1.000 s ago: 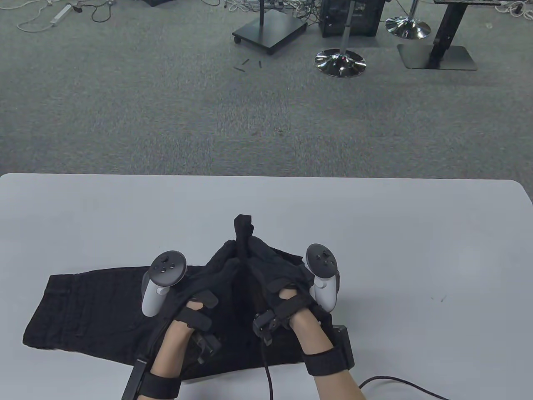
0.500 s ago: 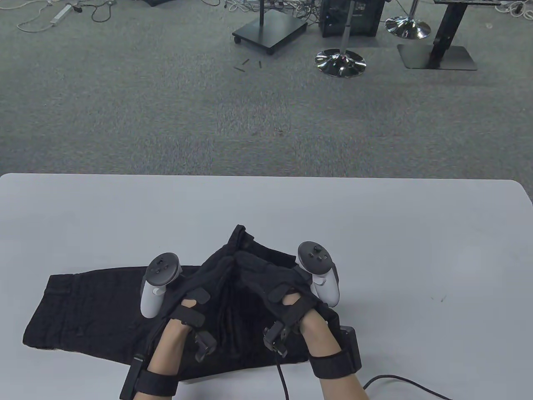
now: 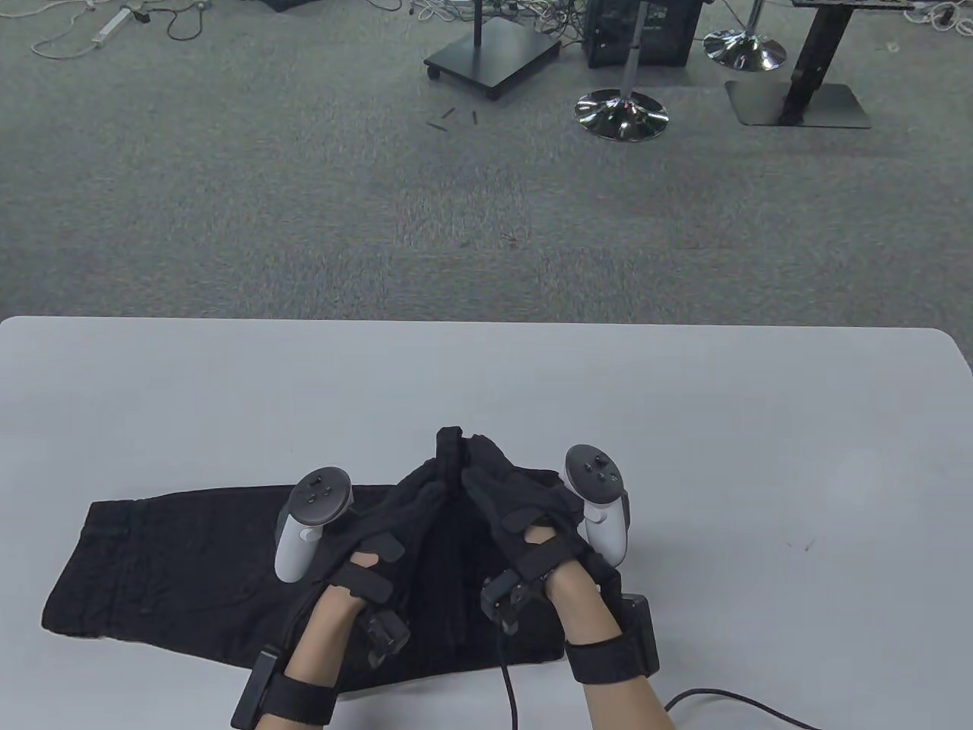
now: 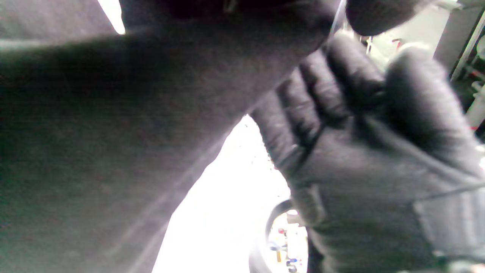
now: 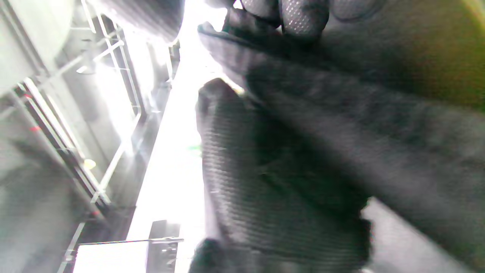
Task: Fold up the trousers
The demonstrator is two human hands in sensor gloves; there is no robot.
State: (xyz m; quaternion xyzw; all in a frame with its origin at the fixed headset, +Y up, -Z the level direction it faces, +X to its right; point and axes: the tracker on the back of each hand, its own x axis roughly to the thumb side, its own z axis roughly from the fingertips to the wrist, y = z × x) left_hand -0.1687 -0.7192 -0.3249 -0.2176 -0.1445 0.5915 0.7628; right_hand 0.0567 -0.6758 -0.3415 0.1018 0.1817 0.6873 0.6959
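the table (image 3: 684,426) carries a pair of black trousers (image 3: 167,563) near its front edge, the flat part running off to the left, the right part gathered up between the hands. that raised fabric peaks in a small bunch at the far side, where both sets of fingertips meet. the left hand (image 3: 395,517) grips the cloth from the left and the right hand (image 3: 517,502) from the right, each grip closed on a pinch of trousers; the wrist views show dark gloved fingers (image 5: 303,15) curled onto fabric, though blur hides the exact hold.

the step looks like carrying this lifted end over onto the flat part to make a fold. to do it well, i'd keep both pinches level and a little apart so the edge stays straight, lift only enough to clear the cloth below, then lay it leftward so edges line up. bunching at the peak risks a crooked, lumpy fold.
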